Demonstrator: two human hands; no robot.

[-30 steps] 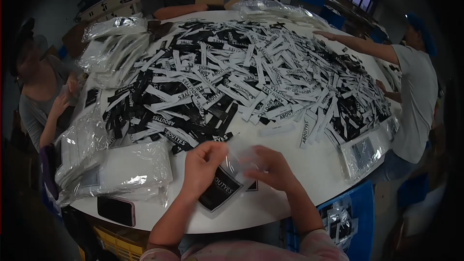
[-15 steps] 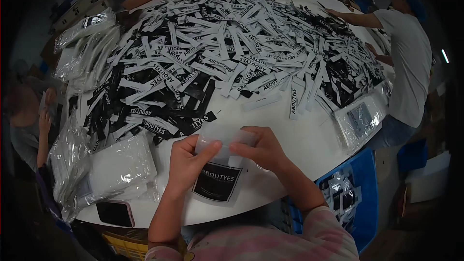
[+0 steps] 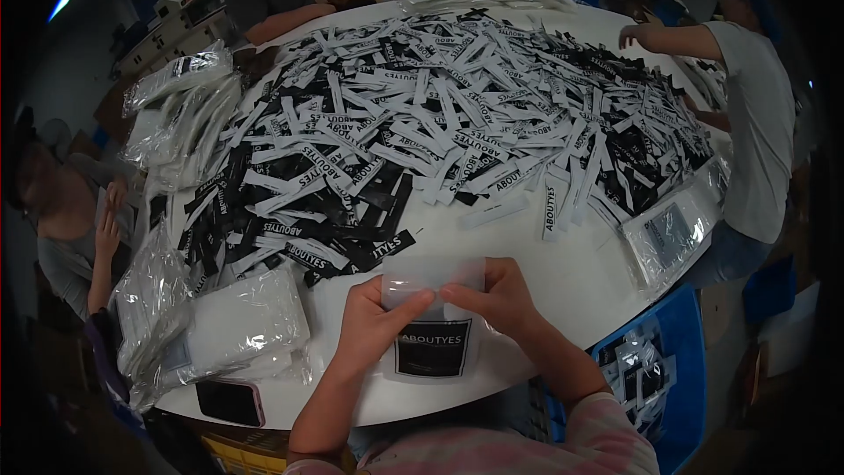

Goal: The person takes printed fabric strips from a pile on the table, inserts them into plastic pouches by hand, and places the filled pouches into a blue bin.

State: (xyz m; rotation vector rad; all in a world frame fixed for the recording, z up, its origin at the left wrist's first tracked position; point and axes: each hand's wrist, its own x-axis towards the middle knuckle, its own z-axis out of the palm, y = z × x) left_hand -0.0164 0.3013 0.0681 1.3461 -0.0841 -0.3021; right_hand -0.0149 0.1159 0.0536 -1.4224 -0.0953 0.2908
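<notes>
At the near edge of the table, our left hand and right hand pinch a translucent bag above its black ABOUTYES label.

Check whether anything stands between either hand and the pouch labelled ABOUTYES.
Nothing visible does: the left hand and the right hand both touch the pouch directly, holding its upper part.

Beside the right hand, the rounded white table lies open along its near-right edge; heaped black-and-white printed strips bar the middle, plastic-wrapped white bundles the left edge; far-edge gaps are unclear.
</notes>
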